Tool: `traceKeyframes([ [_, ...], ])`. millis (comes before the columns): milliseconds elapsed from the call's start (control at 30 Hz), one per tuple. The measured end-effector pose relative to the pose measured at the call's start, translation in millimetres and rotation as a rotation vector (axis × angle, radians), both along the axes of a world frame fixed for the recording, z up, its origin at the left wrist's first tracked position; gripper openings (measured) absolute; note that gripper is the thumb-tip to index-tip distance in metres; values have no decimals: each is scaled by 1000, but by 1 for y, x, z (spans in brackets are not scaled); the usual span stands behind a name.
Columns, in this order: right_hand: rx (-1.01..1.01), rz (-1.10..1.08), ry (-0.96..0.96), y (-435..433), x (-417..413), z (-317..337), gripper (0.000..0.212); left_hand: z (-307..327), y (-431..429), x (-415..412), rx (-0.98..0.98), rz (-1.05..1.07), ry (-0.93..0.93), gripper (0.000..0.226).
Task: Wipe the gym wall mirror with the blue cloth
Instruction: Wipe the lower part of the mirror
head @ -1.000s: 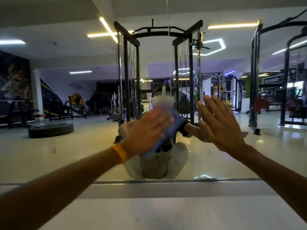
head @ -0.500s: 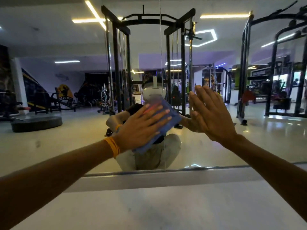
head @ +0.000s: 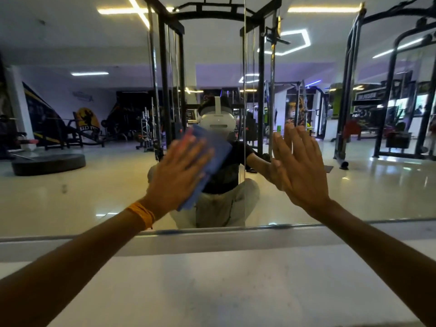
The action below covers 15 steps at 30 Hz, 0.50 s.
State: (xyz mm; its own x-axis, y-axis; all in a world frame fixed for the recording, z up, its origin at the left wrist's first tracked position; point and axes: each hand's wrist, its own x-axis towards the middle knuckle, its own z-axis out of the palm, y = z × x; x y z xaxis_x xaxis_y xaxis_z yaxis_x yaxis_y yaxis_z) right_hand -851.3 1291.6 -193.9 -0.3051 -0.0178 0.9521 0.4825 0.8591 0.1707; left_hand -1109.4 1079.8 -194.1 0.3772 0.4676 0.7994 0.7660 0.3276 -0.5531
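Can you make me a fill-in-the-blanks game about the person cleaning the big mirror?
1. The left hand presses a ____ cloth flat against the mirror.
2. The wristband on the left arm is ____.
3. The right hand lies flat on the mirror and holds ____.

Missing words: blue; orange; nothing.

No text can be read with certainty. In the reflection in the wall mirror (head: 70, 190), a yellow round emblem (head: 88, 119) at the left carries a line of reversed pale letters, too blurred to spell out. A dark banner (head: 365, 96) at the right bears pale lettering, too small to read.
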Motion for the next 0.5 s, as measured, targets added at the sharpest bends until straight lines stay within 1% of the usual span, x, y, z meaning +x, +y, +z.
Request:
traceKeyframes([
  [100,-91,-1,103,-19,-21,-17,60,-13,-17,-12,394,-52,-516,63],
  [133,-104,-8,120,-26,-31,-22,59,-18,-17,-8,501,-45,-646,63],
  [167,-115,-17,130,-32,-41,-25,61,-22,-15,-2,536,-39,-700,64],
  [200,-131,-30,143,-38,-51,-29,62,-28,-11,2,465,-35,-658,64],
  [267,-190,-57,184,-49,-67,-34,62,-41,-6,7,125,-39,-354,64],
  [300,-216,-54,205,-52,-71,-37,61,-43,-9,4,27,-27,-234,63],
  [333,-231,-43,212,-54,-74,-40,60,-41,-15,-4,40,-19,-211,62],
  [367,-228,-35,207,-54,-73,-42,59,-38,-22,-15,143,-24,-289,62],
  [433,-179,-39,178,-49,-66,-42,59,-25,-43,-43,413,-14,-525,63],
  [500,-138,-44,126,-46,-57,-45,60,-18,-74,-79,633,11,-735,65],
])
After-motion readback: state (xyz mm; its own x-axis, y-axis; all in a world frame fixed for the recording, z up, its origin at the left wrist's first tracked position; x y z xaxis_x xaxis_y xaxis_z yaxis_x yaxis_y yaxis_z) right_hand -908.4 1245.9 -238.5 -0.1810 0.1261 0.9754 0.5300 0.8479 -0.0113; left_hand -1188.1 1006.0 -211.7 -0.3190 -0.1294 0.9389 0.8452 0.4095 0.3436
